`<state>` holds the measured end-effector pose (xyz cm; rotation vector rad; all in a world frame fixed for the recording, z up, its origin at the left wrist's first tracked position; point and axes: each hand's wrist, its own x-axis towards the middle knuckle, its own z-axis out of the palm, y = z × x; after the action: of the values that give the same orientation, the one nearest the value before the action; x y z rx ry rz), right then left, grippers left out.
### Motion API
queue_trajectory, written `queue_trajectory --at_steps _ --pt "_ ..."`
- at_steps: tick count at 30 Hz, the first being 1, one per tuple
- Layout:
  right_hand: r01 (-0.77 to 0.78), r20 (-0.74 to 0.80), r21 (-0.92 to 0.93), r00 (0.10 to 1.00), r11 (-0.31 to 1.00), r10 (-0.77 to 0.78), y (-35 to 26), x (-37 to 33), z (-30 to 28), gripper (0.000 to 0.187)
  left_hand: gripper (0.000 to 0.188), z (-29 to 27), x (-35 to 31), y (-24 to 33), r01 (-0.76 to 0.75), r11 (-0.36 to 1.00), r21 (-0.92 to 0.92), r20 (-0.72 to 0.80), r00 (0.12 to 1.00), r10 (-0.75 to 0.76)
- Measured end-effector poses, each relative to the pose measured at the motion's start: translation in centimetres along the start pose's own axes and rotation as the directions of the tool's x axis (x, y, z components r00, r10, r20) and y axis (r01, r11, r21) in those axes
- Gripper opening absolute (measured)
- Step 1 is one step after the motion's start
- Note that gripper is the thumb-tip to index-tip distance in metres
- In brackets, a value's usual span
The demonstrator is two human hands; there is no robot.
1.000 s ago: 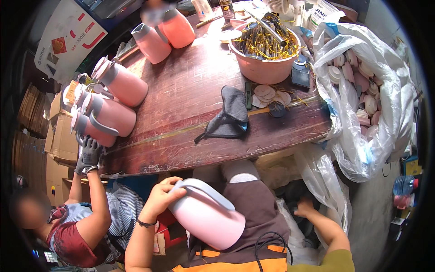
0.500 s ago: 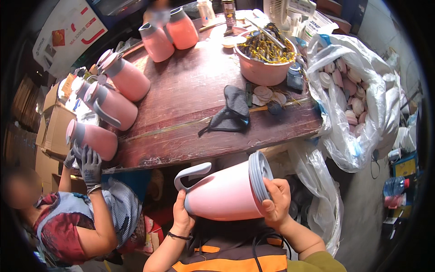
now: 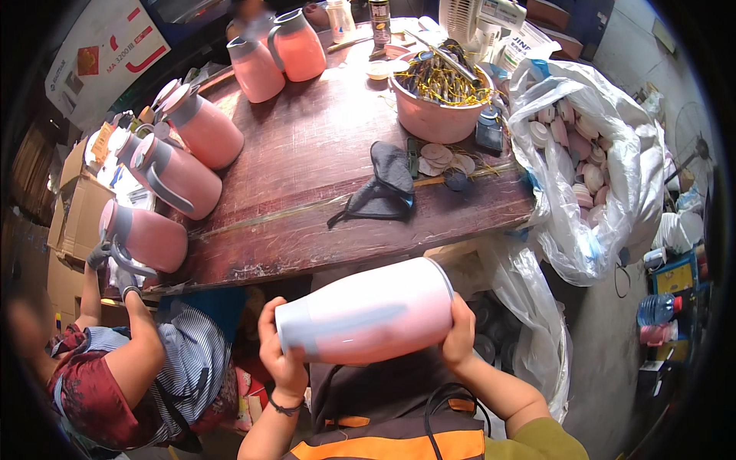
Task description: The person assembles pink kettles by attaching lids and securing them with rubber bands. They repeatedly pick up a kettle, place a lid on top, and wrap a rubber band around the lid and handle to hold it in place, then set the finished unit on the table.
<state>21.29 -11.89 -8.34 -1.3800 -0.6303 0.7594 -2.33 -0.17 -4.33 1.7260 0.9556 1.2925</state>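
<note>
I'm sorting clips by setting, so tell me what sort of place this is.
Probably a workshop or factory floor: several matching pink jugs stand on a worn table, a translucent plastic bag holds many loose pink and white parts, and a pink tub is heaped with dark bundles tied in yellow.

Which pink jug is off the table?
The pink jug held sideways between the wearer's left hand and right hand; the other visible pink jugs are on the table.

This is a workshop: a scuffed surface (image 3: 307,161) carries matching jugs (image 3: 188,184), a bag (image 3: 636,172) bulges with loose parts (image 3: 586,146), and cartons (image 3: 86,222) stand alongside.
</note>
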Motion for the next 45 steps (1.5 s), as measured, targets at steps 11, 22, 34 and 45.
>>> queue_trajectory --at_steps 11,22,34,45 --pt "0.173 -0.096 0.166 0.983 0.971 -0.158 -1.4 1.3 -1.2 0.046 0.069 -1.4 0.1 0.6 0.348 0.928 0.137 0.289 0.882 -0.373" --pt "0.294 -0.160 -0.589 0.871 0.753 -0.465 -4.8 17.4 -16.8 0.027 0.049 -1.3 2.8 4.7 0.049 0.995 0.091 0.171 0.983 -0.064" --pt "-0.136 -0.445 -0.875 0.604 0.465 -0.661 -3.0 21.6 -29.7 0.050 0.015 1.7 4.6 8.2 0.457 0.856 0.244 0.269 0.816 -0.512" --pt "0.112 0.671 -0.322 0.728 0.940 0.143 -7.7 7.4 -4.2 0.047 0.023 3.9 2.9 6.7 0.004 0.948 0.319 0.627 0.749 -0.214"
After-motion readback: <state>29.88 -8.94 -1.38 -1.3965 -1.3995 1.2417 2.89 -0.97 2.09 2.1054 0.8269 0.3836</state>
